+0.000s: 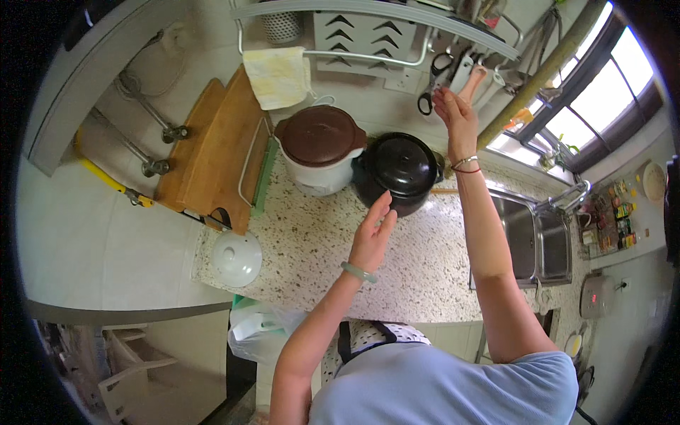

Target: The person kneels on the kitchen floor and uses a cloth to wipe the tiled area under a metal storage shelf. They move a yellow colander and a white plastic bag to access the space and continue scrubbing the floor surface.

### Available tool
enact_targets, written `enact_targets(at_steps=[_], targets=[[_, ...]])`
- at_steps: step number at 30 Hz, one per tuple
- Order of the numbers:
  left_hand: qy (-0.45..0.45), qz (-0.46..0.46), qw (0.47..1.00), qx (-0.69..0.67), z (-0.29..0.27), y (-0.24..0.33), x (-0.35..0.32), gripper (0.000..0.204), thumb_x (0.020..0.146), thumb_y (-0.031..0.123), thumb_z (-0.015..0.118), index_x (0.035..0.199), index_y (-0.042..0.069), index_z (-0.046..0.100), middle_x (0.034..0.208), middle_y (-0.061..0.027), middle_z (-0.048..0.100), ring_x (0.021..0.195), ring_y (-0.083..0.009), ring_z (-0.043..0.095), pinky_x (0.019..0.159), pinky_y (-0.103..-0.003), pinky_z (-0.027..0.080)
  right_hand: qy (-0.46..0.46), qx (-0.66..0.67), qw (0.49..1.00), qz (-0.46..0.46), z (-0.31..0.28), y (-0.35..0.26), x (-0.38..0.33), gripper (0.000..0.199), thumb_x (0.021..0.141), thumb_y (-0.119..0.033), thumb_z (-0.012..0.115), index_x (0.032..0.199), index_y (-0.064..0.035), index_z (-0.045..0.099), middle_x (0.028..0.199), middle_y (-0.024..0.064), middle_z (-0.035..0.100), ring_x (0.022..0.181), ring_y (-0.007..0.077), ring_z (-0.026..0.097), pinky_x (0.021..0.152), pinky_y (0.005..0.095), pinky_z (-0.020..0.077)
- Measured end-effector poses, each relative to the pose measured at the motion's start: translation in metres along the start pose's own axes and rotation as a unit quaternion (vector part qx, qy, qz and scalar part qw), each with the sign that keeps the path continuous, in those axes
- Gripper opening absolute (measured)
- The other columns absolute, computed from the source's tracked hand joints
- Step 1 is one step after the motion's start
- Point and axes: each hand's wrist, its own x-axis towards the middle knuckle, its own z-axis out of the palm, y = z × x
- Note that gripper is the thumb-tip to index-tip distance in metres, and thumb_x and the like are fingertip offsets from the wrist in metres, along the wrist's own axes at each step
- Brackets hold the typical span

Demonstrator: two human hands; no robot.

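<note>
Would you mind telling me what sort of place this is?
Most likely a home kitchen: a speckled stone counter holds a black lidded pot, a steel sink sits alongside, and utensils hang on a wall rack.

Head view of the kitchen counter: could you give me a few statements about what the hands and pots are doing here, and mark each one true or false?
1. The right hand is raised to the utensils hanging on the wall rack. True.
2. The left hand grips the lid of the black pot. False: its fingers are open and it hovers just in front of the pot, gripping nothing.
3. The white pot with the brown lid stands to the left of the black pot. True.
4. The white lid lies in the sink. False: it rests on the speckled counter, near its left corner.
5. A cloth hangs from the rack. True.
</note>
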Motion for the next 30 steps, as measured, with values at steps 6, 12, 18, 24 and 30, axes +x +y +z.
enact_targets(at_steps=[6, 12, 18, 24, 30], targets=[[-0.023, -0.037, 0.998, -0.039, 0.032, -0.001, -0.029, 0.045, 0.092, 0.023, 0.049, 0.131, 0.006, 0.038, 0.131, -0.0111, 0.042, 0.120, -0.0180, 0.040, 0.096, -0.028, 0.035, -0.025, -0.054, 0.997, 0.055, -0.050, -0.028, -0.098, 0.025, 0.087, -0.021, 0.056, 0.098, 0.0020, 0.059, 0.097, 0.0071, 0.062, 0.087, 0.0126, 0.059, 0.076, 0.0246, 0.0462], [-0.045, -0.075, 0.994, -0.071, 0.080, -0.035, -0.082, 0.043, 0.091, 0.022, 0.049, 0.130, 0.004, 0.040, 0.129, -0.0112, 0.044, 0.115, -0.0162, 0.044, 0.092, -0.028, 0.038, -0.011, -0.060, 0.974, 0.219, -0.141, -0.043, -0.219, 0.020, 0.089, -0.023, 0.053, 0.090, -0.0033, 0.058, 0.094, 0.0067, 0.063, 0.079, 0.0107, 0.059, 0.071, 0.0227, 0.0460], [-0.074, -0.201, 0.968, -0.131, 0.135, -0.074, -0.133, 0.030, 0.091, 0.025, 0.049, 0.111, 0.003, 0.055, 0.101, -0.0069, 0.061, 0.102, -0.0170, 0.056, 0.082, -0.027, 0.044, 0.052, -0.101, 0.944, 0.311, -0.240, -0.062, -0.299, 0.025, 0.089, -0.024, 0.051, 0.099, -0.0024, 0.060, 0.099, 0.0062, 0.064, 0.085, 0.0113, 0.060, 0.072, 0.0222, 0.0452], [-0.142, -0.227, 0.955, -0.125, 0.210, -0.109, -0.168, 0.044, 0.084, 0.016, 0.060, 0.124, 0.008, 0.045, 0.097, -0.0044, 0.059, 0.093, -0.0122, 0.056, 0.079, -0.025, 0.046, 0.120, -0.248, 0.917, 0.287, -0.362, -0.060, -0.346, 0.030, 0.085, -0.020, 0.057, 0.111, -0.0052, 0.059, 0.103, 0.0038, 0.063, 0.089, 0.0109, 0.059, 0.074, 0.0236, 0.0452], [-0.196, -0.296, 0.933, -0.056, 0.281, -0.122, -0.170, 0.037, 0.086, 0.023, 0.058, 0.120, 0.010, 0.049, 0.105, -0.0035, 0.059, 0.093, -0.0106, 0.056, 0.077, -0.023, 0.045, 0.194, -0.391, 0.866, 0.242, -0.571, -0.036, -0.384, 0.038, 0.076, -0.020, 0.065, 0.111, -0.0039, 0.059, 0.104, 0.0074, 0.063, 0.089, 0.0150, 0.059, 0.078, 0.0271, 0.0459]])
